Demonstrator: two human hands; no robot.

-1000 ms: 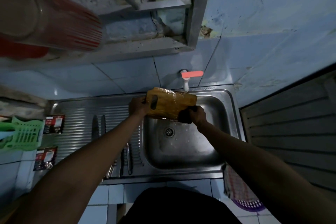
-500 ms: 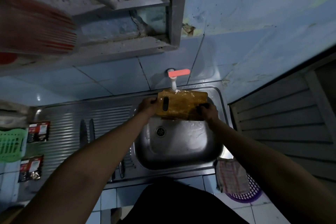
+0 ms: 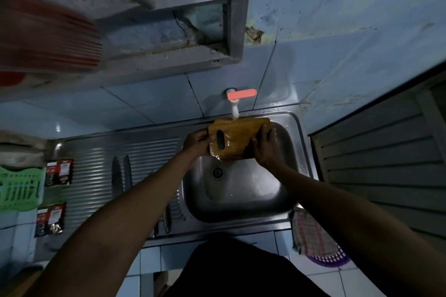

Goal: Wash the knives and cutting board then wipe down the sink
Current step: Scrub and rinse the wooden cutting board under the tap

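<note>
- A red-and-white checked cloth (image 3: pixel 311 234) hangs off the near right corner of the stainless-steel sink unit (image 3: pixel 241 224), over a purple perforated plastic basket (image 3: pixel 330 259) on the floor. Judged: kept within reach for the wipe-down, which is not yet begun.
- Two dark-bladed knives (image 3: pixel 121 173) lie side by side on the ribbed steel draining board (image 3: pixel 91 166), left of the basin, blades pointing toward the back wall. More utensils lie at the draining board's near edge, partly hidden by the left forearm; their kind cannot be told. Judged: the ribs let water run off, so the knives appear set there to drain.
- The basin's drain sits open beneath the board; wet sheen shows on the basin floor.
- The wooden rectangular cutting board with a slotted handle hole (image 3: pixel 237 138) is held above the basin's far edge, tilted, directly under the white tap with a red lever (image 3: pixel 237 99). Its surface glistens. Judged: held here so water sheets across it and falls into the basin.
- The left hand (image 3: pixel 196 142) grips the slotted end, fingers curled round the edge, arm extended forward.
- The right hand (image 3: pixel 265 146) lies over the opposite end, fingers fairly straight and spread on the face, thumb side at the lower edge; it looks to be rubbing or steadying, which one cannot be told.
- A green slotted plastic basket (image 3: pixel 18 188) and printed sachets (image 3: pixel 59 171) sit at the unit's left end.
</note>
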